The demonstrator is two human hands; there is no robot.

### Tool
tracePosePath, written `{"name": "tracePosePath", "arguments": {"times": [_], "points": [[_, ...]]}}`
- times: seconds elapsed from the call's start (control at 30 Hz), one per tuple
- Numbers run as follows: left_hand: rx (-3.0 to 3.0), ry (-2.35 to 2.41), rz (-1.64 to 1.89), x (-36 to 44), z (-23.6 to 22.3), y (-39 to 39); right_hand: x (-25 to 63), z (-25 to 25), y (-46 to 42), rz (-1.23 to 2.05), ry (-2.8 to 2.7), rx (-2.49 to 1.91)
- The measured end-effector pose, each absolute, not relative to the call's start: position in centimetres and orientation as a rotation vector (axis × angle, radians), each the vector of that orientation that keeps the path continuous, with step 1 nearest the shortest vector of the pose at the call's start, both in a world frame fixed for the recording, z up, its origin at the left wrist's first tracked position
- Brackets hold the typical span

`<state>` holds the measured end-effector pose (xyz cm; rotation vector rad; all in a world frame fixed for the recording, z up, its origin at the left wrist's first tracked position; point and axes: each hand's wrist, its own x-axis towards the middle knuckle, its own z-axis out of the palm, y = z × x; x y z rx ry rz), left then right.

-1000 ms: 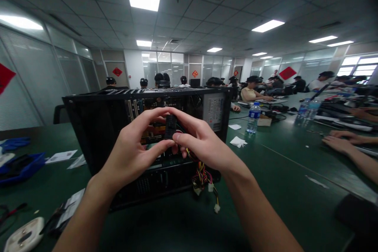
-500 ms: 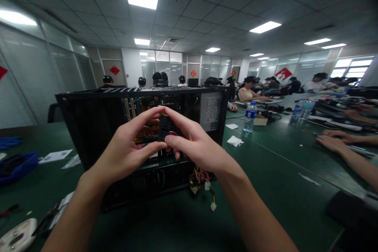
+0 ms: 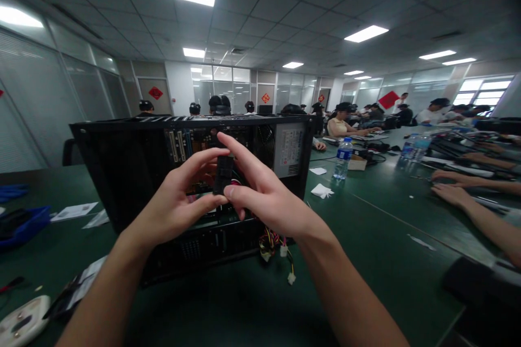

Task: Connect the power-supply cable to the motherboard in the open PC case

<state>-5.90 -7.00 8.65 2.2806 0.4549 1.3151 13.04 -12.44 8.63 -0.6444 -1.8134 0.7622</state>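
Note:
A small black power connector [image 3: 223, 174] is held upright between my two hands, in front of an open computer case [image 3: 122, 184]. My left hand [image 3: 171, 198] grips it with the index finger at its upper end and the thumb at its lower end. From the right, my right hand [image 3: 266, 190] pinches its lower end with the thumb, while that index finger points up and away from it. Pink and dark wires show behind the connector, partly hidden by the fingers. Inside the case are a power supply [image 3: 290, 154] and a fan [image 3: 265, 141].
Loose cables with white plugs [image 3: 284, 250] hang out at the case's lower front. A water bottle [image 3: 343, 160] and crumpled tissue [image 3: 322, 191] lie right of the case. A blue tray [image 3: 28, 230] stands left. Another person's hands [image 3: 451, 187] rest at right.
My right index finger has lifted off the connector's top and now points upward. More of the connector shows. The view has shifted slightly.

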Motion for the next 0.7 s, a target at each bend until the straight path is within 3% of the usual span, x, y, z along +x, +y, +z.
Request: {"name": "tracePosePath", "arguments": {"times": [0.7], "points": [[2.217,0.352,1.331,-5.59,7.85,-7.23,13.14,8.32,-12.82,0.857,-1.825,-0.576]]}}
